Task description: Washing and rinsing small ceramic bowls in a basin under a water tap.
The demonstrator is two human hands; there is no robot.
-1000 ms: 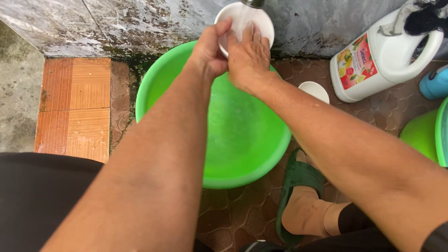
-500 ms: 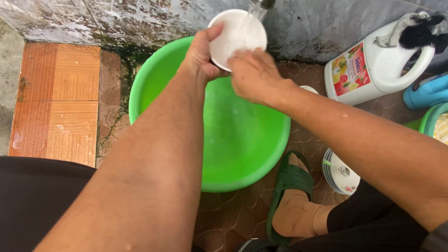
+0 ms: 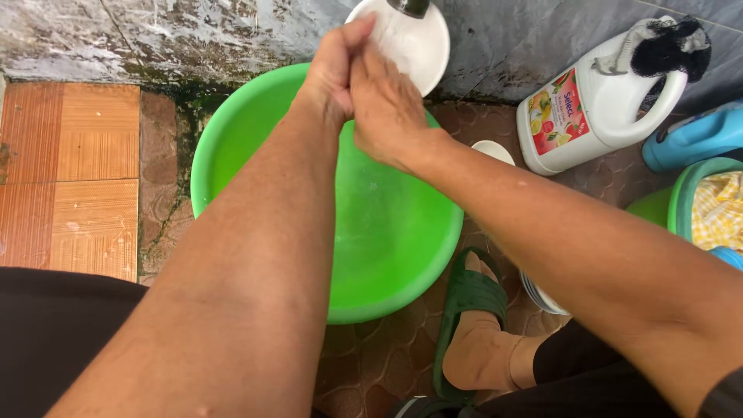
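Hands (image 3: 364,85) grip white plate (image 3: 418,42) above green basin (image 3: 387,248).

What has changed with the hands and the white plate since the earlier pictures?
The right hand moved back onto the white plate, beside the left hand, which still holds it under the tap. The green basin and white jug stayed.

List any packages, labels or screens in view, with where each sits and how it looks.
White jug: on the floor, right of the green basin; handled, dark cloth on top.
Its label: jug's front, red and green with fruit pictures.
Blue container: far right, partly cut off.
No screens.
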